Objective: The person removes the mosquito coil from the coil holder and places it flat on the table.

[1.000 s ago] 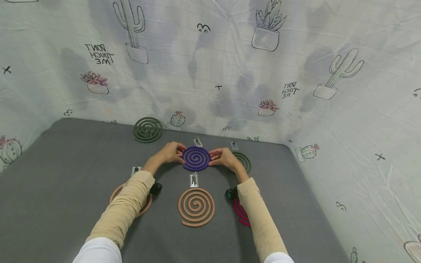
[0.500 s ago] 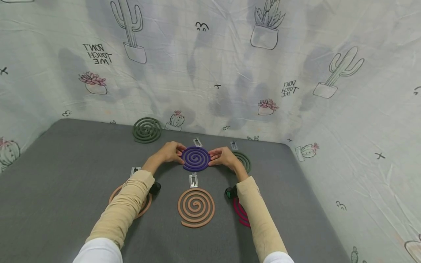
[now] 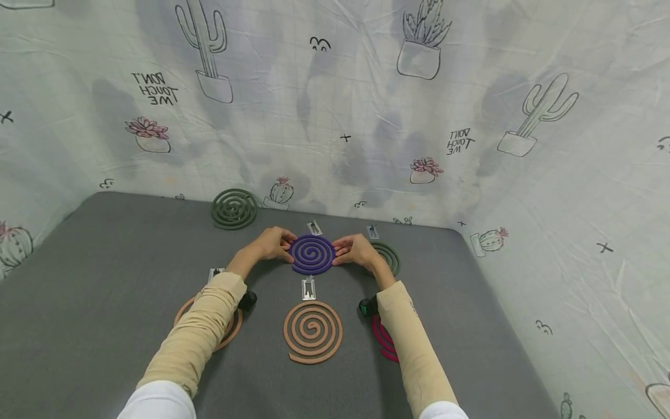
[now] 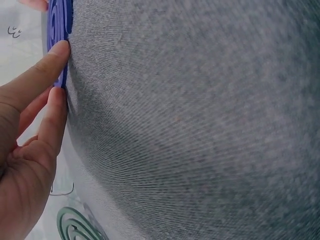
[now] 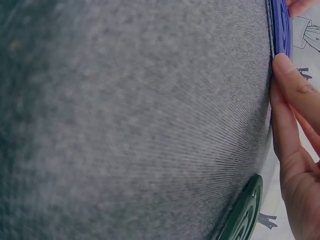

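A purple mosquito coil [image 3: 312, 254] lies flat on the grey table, between my two hands. My left hand [image 3: 268, 244] holds its left rim with thumb and fingertips, and my right hand [image 3: 359, 251] holds the right rim the same way. In the left wrist view the thumb tip overlaps the edge of the purple coil [image 4: 61, 25]. The right wrist view has the fingertips right at the rim of the coil [image 5: 281, 30]. Small metal coil stands lie behind [image 3: 314, 228] and in front [image 3: 309, 296] of it.
An orange coil [image 3: 312, 327] lies nearer me. Under my left forearm is another orange coil [image 3: 239, 320]; a red coil [image 3: 384, 338] is partly under the right. Green coils lie back left [image 3: 234, 208] and beside my right hand [image 3: 392, 257]. Printed cloth [image 3: 335, 105] walls the table.
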A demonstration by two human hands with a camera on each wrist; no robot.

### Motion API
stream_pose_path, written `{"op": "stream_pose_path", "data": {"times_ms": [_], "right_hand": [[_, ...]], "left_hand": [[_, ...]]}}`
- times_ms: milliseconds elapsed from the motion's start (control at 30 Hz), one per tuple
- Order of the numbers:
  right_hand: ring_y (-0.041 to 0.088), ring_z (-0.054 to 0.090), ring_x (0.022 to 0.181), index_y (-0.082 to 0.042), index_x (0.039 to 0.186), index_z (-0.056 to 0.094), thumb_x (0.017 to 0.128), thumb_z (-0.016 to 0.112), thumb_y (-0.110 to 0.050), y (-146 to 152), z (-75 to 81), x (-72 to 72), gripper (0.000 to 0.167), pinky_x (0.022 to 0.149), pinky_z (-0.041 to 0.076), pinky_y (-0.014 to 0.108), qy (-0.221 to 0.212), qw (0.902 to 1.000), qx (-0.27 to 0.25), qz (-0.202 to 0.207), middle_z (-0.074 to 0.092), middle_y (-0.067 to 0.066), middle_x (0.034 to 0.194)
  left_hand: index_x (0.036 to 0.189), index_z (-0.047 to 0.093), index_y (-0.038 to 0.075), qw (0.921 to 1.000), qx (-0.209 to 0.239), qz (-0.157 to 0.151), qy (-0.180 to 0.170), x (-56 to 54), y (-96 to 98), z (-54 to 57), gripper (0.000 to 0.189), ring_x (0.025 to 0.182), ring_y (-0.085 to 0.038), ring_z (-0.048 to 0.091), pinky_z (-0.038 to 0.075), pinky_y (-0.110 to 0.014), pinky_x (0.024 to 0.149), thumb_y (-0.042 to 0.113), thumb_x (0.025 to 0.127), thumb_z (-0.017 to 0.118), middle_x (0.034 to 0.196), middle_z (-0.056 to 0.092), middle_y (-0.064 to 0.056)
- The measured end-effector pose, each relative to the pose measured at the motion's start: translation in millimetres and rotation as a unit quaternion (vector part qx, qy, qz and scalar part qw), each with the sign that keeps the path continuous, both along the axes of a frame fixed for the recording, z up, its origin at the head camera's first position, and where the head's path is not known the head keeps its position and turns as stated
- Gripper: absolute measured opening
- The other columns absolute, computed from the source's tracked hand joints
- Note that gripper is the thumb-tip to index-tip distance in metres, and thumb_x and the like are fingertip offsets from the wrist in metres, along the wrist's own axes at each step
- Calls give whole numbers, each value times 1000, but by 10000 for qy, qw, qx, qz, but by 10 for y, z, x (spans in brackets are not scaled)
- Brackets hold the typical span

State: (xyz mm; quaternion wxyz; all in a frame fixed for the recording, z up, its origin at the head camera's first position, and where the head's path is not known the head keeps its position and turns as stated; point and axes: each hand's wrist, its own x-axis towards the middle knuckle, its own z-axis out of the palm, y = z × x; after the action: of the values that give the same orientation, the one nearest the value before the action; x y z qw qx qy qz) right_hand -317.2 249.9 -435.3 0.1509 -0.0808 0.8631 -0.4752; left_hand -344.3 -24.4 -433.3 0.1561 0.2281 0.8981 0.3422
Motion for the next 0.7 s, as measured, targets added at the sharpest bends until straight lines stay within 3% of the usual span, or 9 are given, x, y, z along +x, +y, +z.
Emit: {"op": "stream_pose_path", "data": {"times_ms": [200, 400, 600, 700], "right_hand": [[21, 79, 101, 18, 134, 67, 89, 81, 17, 18, 34, 23, 47, 87, 66, 23, 21, 10000, -30, 26, 74, 33, 127], [32, 77, 111, 17, 138, 65, 93, 80, 12, 54, 92, 76, 48, 91, 65, 26, 148, 9999, 33, -43, 71, 33, 133], [30, 75, 115, 15, 141, 63, 97, 77, 8, 121, 130, 185, 46, 99, 67, 33, -35, 9977, -673, -81, 67, 32, 140], [27, 77, 113, 15, 140, 64, 98, 78, 4, 162, 113, 247, 46, 97, 67, 33, 188, 9950, -979, 51, 69, 31, 137]], "left_hand": [[143, 62, -16, 9998, 175, -6, -30, 16, -48, 23, 58, 130, -45, 68, 59, -49, 112, -1, 92, 86, 141, 67, -33], [142, 61, -17, 9968, 718, -224, 262, 94, -191, 156, 50, 129, -52, 66, 58, -59, 111, 2, 99, 79, 142, 65, -37], [142, 60, -16, 9922, 1149, -283, 402, 139, -499, 252, 47, 131, -55, 64, 56, -61, 112, 4, 103, 75, 146, 62, -37], [143, 60, -16, 9912, 1224, -198, 465, 152, -706, 275, 46, 130, -55, 64, 57, -62, 110, 3, 104, 74, 145, 62, -38]]}}
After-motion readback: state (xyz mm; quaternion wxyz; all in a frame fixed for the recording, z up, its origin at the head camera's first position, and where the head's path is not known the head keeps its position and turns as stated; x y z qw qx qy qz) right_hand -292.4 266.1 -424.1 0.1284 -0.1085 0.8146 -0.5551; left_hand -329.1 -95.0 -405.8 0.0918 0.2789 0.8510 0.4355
